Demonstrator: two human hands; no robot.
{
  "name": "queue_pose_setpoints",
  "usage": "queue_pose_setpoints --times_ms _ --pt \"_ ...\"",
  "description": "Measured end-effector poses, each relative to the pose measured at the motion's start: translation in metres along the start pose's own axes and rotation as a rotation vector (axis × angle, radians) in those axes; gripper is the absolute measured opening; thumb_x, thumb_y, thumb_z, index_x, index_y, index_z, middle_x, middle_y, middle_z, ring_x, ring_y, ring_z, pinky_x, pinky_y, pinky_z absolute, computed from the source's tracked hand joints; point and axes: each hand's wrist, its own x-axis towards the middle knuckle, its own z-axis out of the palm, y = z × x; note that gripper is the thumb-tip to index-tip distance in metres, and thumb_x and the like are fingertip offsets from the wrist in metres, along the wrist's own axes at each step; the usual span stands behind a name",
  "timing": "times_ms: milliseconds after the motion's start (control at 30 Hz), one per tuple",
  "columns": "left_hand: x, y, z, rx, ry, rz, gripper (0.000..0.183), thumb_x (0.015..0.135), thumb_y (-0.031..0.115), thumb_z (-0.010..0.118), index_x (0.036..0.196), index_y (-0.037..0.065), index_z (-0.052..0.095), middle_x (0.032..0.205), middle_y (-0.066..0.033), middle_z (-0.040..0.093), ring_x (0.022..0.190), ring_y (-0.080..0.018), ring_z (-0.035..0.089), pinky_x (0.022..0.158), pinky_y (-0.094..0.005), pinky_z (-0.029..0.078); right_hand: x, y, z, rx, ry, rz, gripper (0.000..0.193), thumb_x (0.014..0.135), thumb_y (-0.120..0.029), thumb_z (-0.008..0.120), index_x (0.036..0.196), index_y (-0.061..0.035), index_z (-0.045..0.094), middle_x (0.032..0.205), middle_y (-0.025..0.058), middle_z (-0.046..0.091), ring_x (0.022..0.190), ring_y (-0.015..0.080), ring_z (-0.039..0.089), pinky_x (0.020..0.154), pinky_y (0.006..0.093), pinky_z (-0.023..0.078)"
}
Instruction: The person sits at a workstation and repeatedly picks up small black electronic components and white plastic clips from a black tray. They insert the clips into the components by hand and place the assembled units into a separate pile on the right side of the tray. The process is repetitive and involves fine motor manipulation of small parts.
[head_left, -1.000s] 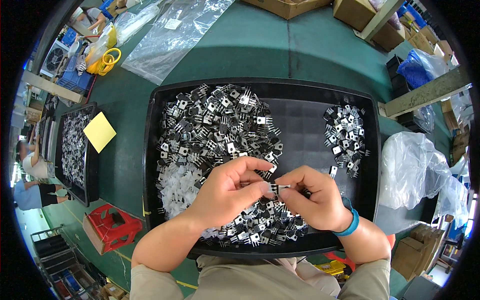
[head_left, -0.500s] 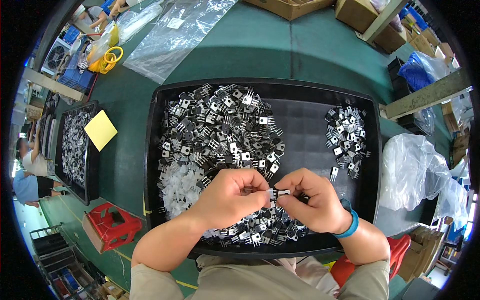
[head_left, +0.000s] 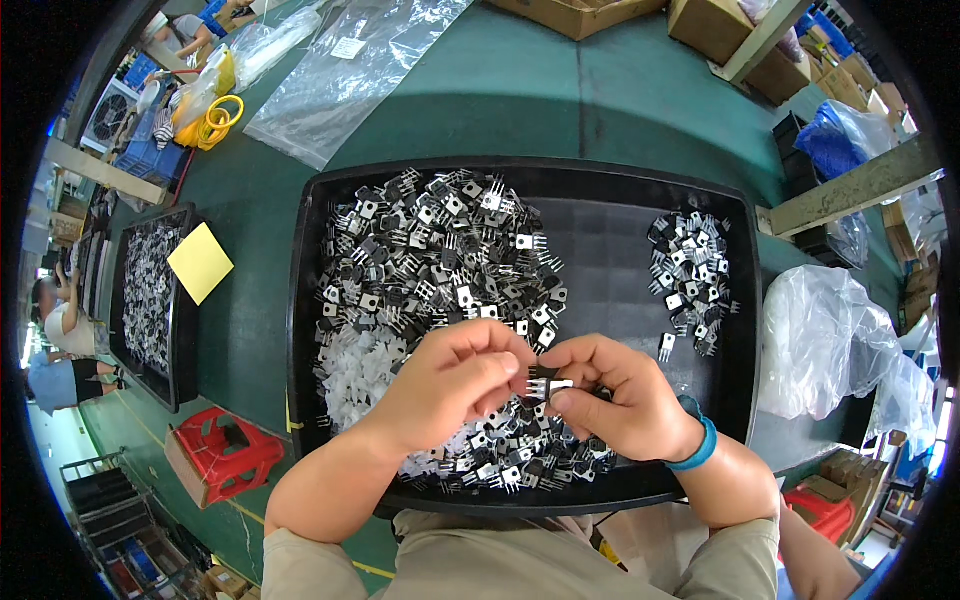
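My right hand (head_left: pixel 622 400), with a teal band at the wrist, pinches a black transistor (head_left: pixel 549 386) between thumb and forefinger. Its bright metal side shows, and its three leads point left. Close by those leads, my left hand (head_left: pixel 462 383) has thumb and fingers pressed together; whatever is between them is hidden. Both hands are over a large black tray (head_left: pixel 620 176). A heap of loose transistors (head_left: pixel 440 250) fills its left side, with a pile of small translucent white plastic pieces (head_left: pixel 362 375) at the near left. A smaller group of transistors (head_left: pixel 690 270) lies at the right.
A second black tray of parts (head_left: pixel 150 300) stands at left, with a yellow paper note (head_left: pixel 201 263) on its edge. Clear plastic bags (head_left: pixel 825 340) bulge at right. A flat plastic bag (head_left: pixel 350 80) and cardboard boxes (head_left: pixel 580 12) lie beyond. Another person's arm (head_left: pixel 815 560) shows at lower right.
My left hand has drawn slightly left and up, off the transistor's leads, which now show bare of its fingers. Another person's arm has appeared at lower right.
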Motion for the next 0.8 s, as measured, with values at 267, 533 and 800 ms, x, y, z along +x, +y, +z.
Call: queue_pose_setpoints --times_ms 267,533,800 --pt "0.011 -0.017 -0.011 -0.378 -0.083 0.257 0.047 0.067 -0.009 0.048 0.113 0.005 0.053 0.111 -0.01 0.056 0.088 -0.0142 0.049 0.069 -0.0234 0.04 0.007 0.006 -0.011 0.279 0.1 0.053 0.012 0.09 -0.008 0.063 0.088 -0.0027 0.053 0.075 0.0024 0.06 0.061 0.0064 0.057 0.053 0.0199 0.044" --pt "0.01 -0.016 -0.01 -0.434 -0.01 0.201 0.045 0.07 -0.017 0.049 0.108 0.006 0.056 0.12 -0.0093 0.055 0.099 -0.0157 0.051 0.078 -0.0265 0.042 0.011 0.026 -0.008 -0.852 -0.113 -0.262 0.02 0.078 -0.016 0.07 0.093 -0.0055 0.061 0.081 0.0119 0.059 0.072 0.0337 0.06 0.062 0.0419 0.05" --pt "0.008 -0.015 -0.005 -0.246 0.025 0.137 0.032 0.082 -0.01 0.06 0.113 0.0 0.06 0.123 -0.0111 0.057 0.107 -0.0204 0.058 0.096 -0.0326 0.046 0.018 0.045 0.001 -0.926 -0.056 -0.198 0.018 0.079 -0.018 0.069 0.086 -0.0033 0.061 0.08 0.0147 0.061 0.072 0.0334 0.061 0.063 0.0419 0.049"
